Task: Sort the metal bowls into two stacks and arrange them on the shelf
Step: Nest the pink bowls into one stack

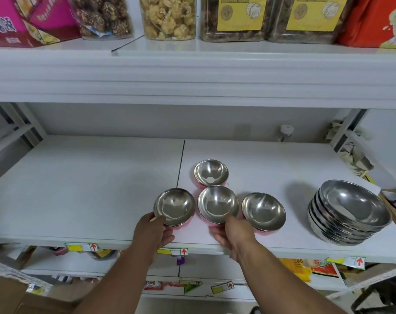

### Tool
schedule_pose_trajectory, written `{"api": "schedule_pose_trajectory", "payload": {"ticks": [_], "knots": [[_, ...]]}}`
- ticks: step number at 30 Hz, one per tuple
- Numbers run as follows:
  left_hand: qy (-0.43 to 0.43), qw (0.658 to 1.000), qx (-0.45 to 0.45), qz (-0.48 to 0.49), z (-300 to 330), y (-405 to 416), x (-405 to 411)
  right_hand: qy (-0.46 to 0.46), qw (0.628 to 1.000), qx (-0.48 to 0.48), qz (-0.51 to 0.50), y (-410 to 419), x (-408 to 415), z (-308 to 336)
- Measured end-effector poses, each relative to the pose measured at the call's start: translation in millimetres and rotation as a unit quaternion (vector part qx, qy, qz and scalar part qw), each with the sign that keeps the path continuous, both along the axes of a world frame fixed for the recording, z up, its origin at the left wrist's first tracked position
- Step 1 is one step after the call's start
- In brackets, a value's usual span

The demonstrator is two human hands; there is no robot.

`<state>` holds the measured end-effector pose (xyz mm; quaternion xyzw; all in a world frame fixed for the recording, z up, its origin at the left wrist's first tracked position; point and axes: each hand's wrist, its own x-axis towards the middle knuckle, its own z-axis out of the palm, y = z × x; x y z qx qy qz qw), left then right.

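Small bowls (pixel 218 203), four: polished metal inside, mirror-glossy, with a smooth pink coating outside. Stack of larger bowls (pixel 348 211): bare polished metal throughout, bright reflections on rims and walls. Shelf (pixel 79 189): white, smooth, matt board. Price labels (pixel 81 247) on the shelf edge: printed paper. Jars (pixel 167 17) on the upper shelf: clear glossy plastic. Pink box (pixel 18 21): glossy printed card.

Both my bare forearms reach forward from the bottom, converging slightly. My left hand (pixel 153 232) is palm-down, thumb up at a rim, fingers curled below it. My right hand (pixel 232 233) mirrors it, thumb raised, fingers spread leftward.
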<state>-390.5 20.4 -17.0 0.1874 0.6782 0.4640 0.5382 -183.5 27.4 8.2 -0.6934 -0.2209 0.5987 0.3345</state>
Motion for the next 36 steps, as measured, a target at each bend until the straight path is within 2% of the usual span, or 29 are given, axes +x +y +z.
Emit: {"api": "schedule_pose_trajectory", "payload": {"ticks": [2, 7, 13, 17, 21, 26, 30, 36], "knots": [[0.001, 1.000, -0.001, 0.002, -0.6, -0.7, -1.6, -0.017, 0.999, 0.026, 0.010, -3.9, 0.1, 8.1], [-0.044, 0.998, -0.003, -0.039, 2.7, -2.7, 8.1, 0.005, 0.992, 0.126, 0.011, 0.5, -1.5, 37.1], [-0.067, 0.994, 0.001, -0.085, 5.3, -5.6, 38.5, -0.025, 0.986, 0.118, 0.111, 8.5, -10.0, 50.4], [-0.061, 0.991, 0.003, -0.119, 2.3, -10.6, 39.9, -0.048, 0.986, 0.101, 0.125, 1.8, -7.8, 37.7], [-0.062, 0.992, 0.005, -0.105, 4.4, -17.4, 33.0, -0.062, 0.985, 0.106, 0.123, -3.9, -3.8, 31.3], [-0.042, 0.995, 0.002, -0.093, 11.7, -12.5, 15.1, -0.082, 0.985, 0.134, 0.072, -17.6, 9.8, 28.7], [0.015, 0.996, 0.015, -0.086, 21.2, 3.9, 3.9, -0.041, 0.990, 0.135, 0.018, -37.7, 29.2, 22.7], [0.065, 0.990, 0.043, -0.118, 36.5, 55.0, 5.4, 0.051, 0.994, 0.030, -0.087, -60.1, 53.9, 13.0]]}}
